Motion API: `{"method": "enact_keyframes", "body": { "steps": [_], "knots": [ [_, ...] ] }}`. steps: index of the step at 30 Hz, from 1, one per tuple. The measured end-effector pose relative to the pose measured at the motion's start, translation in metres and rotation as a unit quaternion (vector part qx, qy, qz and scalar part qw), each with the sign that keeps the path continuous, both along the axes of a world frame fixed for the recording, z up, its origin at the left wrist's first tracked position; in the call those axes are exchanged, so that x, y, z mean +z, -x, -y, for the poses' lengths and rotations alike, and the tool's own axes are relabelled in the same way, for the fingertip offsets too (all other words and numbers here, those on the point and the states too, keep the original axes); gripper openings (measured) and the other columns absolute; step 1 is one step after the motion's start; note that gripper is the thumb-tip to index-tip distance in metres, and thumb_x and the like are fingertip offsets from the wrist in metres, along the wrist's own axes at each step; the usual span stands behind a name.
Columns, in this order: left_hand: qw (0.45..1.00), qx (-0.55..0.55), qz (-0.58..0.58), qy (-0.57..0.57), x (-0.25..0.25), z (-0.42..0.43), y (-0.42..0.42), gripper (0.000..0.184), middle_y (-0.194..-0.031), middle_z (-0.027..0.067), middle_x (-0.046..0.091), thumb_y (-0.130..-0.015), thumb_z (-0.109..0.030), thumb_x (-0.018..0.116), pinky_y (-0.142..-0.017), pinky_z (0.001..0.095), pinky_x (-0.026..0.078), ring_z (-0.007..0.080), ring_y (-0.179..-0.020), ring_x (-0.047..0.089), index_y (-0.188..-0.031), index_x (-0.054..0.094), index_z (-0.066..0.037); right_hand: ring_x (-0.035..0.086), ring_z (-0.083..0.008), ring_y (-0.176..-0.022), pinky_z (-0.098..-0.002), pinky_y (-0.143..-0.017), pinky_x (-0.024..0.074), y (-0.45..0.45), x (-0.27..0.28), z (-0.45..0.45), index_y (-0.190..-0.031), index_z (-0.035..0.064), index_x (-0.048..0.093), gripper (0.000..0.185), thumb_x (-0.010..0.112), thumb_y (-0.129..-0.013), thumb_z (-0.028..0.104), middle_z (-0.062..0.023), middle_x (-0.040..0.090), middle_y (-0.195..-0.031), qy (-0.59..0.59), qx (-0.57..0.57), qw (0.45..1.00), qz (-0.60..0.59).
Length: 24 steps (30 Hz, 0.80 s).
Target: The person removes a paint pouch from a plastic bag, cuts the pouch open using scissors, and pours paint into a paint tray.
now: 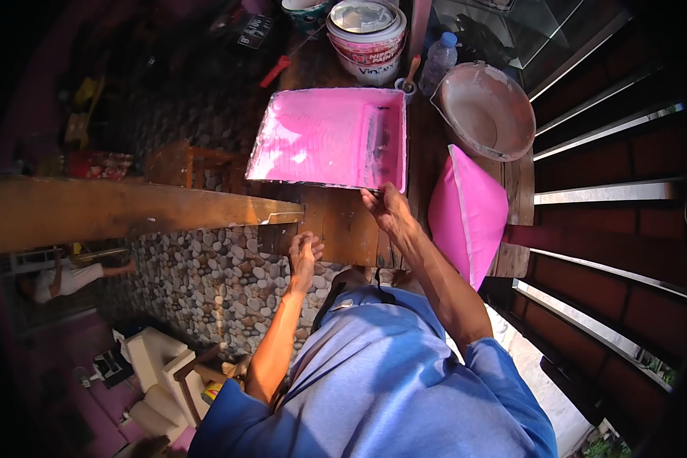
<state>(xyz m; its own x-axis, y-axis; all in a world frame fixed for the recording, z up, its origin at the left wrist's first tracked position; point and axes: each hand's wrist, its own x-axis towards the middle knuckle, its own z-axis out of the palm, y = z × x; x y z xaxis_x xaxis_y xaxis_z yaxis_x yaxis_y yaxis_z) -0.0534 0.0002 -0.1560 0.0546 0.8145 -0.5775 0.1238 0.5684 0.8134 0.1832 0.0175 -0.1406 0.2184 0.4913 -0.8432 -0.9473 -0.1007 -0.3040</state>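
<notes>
Wood boards (343,229) hold the pink paint tray (313,137). My right hand (389,204) grips its near edge; my left hand (305,253) is loose and empty.

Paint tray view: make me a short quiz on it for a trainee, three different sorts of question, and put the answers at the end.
1. Multiple choice: which hand has its fingers on the edge of the paint tray?
A) left
B) right
C) both

2. True or false: the clear plastic bottle has a blue cap.

3. Fill in the blank: the paint in the tray is ____.

Key: 1 B, the right hand; 2 true; 3 pink.
</notes>
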Motion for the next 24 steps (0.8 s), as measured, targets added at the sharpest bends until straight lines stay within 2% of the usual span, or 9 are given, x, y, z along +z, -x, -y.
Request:
{"method": "enact_keyframes", "body": {
  "steps": [3, 9, 13, 17, 18, 19, 22, 23, 24],
  "knots": [
    [1.000, -0.020, 0.010, -0.001, 0.010, 0.000, -0.006, 0.031, -0.103, 0.0088, 0.059, -0.095, -0.034, 0.053, -0.075, 0.0296, 0.050, 0.0168, -0.086, 0.062, -0.112, 0.052, -0.009, 0.066, -0.0249, -0.070, -0.0294, -0.061, 0.0579, -0.011, 0.018, 0.002, -0.092, -0.0060, 0.049, 0.014, 0.046, -0.088, 0.006, -0.0198, 0.061, -0.087, -0.010, -0.012, 1.000, -0.025],
    [0.996, -0.029, 0.065, -0.061, 0.062, -0.001, -0.017, 0.033, -0.101, 0.0083, 0.060, -0.094, -0.035, 0.054, -0.074, 0.0284, 0.051, 0.0165, -0.086, 0.062, -0.111, 0.053, -0.006, 0.057, -0.0159, -0.056, -0.0237, -0.048, 0.0517, -0.048, 0.015, 0.018, -0.090, -0.0103, 0.050, 0.015, 0.048, -0.086, 0.004, -0.0211, 0.062, -0.080, -0.104, -0.016, 0.944, -0.313],
    [0.986, -0.020, 0.133, -0.093, 0.112, -0.010, -0.022, 0.054, -0.112, 0.0152, 0.057, -0.095, -0.043, 0.047, -0.087, 0.0352, 0.048, 0.0240, -0.099, 0.060, -0.124, 0.048, 0.003, 0.052, -0.0129, -0.049, -0.0211, -0.044, 0.0466, -0.056, 0.003, 0.040, -0.083, -0.0068, 0.049, 0.013, 0.048, -0.085, 0.006, -0.0221, 0.061, -0.076, -0.209, 0.056, 0.934, -0.286],
    [0.971, -0.015, 0.221, -0.089, 0.143, -0.009, -0.017, 0.070, -0.123, 0.0223, 0.051, -0.095, -0.056, 0.035, -0.096, 0.0427, 0.042, 0.0326, -0.113, 0.052, -0.129, 0.042, 0.004, 0.046, -0.0101, -0.043, -0.0193, -0.041, 0.0398, -0.068, -0.015, 0.066, -0.077, -0.0031, 0.050, 0.011, 0.050, -0.082, 0.007, -0.0216, 0.061, -0.074, -0.200, 0.122, 0.936, -0.263],
    [0.965, -0.023, 0.251, -0.078, 0.142, -0.008, -0.009, 0.076, -0.126, 0.0234, 0.048, -0.093, -0.062, 0.031, -0.099, 0.0452, 0.039, 0.0345, -0.117, 0.050, -0.131, 0.040, 0.003, 0.042, -0.0081, -0.041, -0.0200, -0.040, 0.0346, -0.072, -0.017, 0.074, -0.078, -0.0030, 0.054, 0.014, 0.051, -0.081, 0.010, -0.0160, 0.060, -0.070, -0.194, 0.145, 0.940, -0.239],
    [0.959, 0.008, 0.278, -0.055, 0.156, -0.001, -0.010, 0.079, -0.128, 0.0224, 0.048, -0.091, -0.064, 0.032, -0.100, 0.0477, 0.038, 0.0348, -0.118, 0.049, -0.133, 0.038, 0.003, 0.042, -0.0081, -0.041, -0.0200, -0.040, 0.0346, -0.075, -0.017, 0.080, -0.078, -0.0030, 0.054, 0.014, 0.051, -0.081, 0.010, -0.0160, 0.060, -0.070, -0.196, 0.144, 0.941, -0.237],
    [0.944, 0.053, 0.322, -0.055, 0.183, 0.015, -0.016, 0.082, -0.123, 0.0113, 0.054, -0.087, -0.070, 0.034, -0.093, 0.0359, 0.044, 0.0205, -0.113, 0.053, -0.136, 0.038, -0.004, 0.037, -0.0073, -0.037, -0.0226, -0.039, 0.0305, -0.087, -0.024, 0.099, -0.077, 0.0046, 0.054, 0.012, 0.053, -0.080, 0.016, -0.0061, 0.058, -0.065, -0.183, 0.211, 0.951, -0.134],
    [0.944, 0.052, 0.322, -0.053, 0.182, 0.018, -0.011, 0.082, -0.123, 0.0113, 0.054, -0.087, -0.070, 0.034, -0.093, 0.0359, 0.044, 0.0205, -0.113, 0.053, -0.136, 0.038, -0.004, 0.037, -0.0073, -0.037, -0.0226, -0.039, 0.0305, -0.093, -0.028, 0.103, -0.077, 0.0046, 0.054, 0.012, 0.053, -0.080, 0.016, -0.0061, 0.058, -0.065, -0.183, 0.210, 0.951, -0.134],
    [0.957, 0.010, 0.280, -0.070, 0.185, 0.021, -0.004, 0.081, -0.131, 0.0120, 0.046, -0.088, -0.066, 0.036, -0.100, 0.0382, 0.036, 0.0217, -0.121, 0.044, -0.137, 0.036, -0.002, 0.036, -0.0082, -0.036, -0.0239, -0.038, 0.0299, -0.099, -0.028, 0.105, -0.076, 0.0040, 0.055, 0.013, 0.052, -0.080, 0.016, -0.0070, 0.057, -0.063, -0.177, 0.236, 0.948, -0.116]
  ]
}}
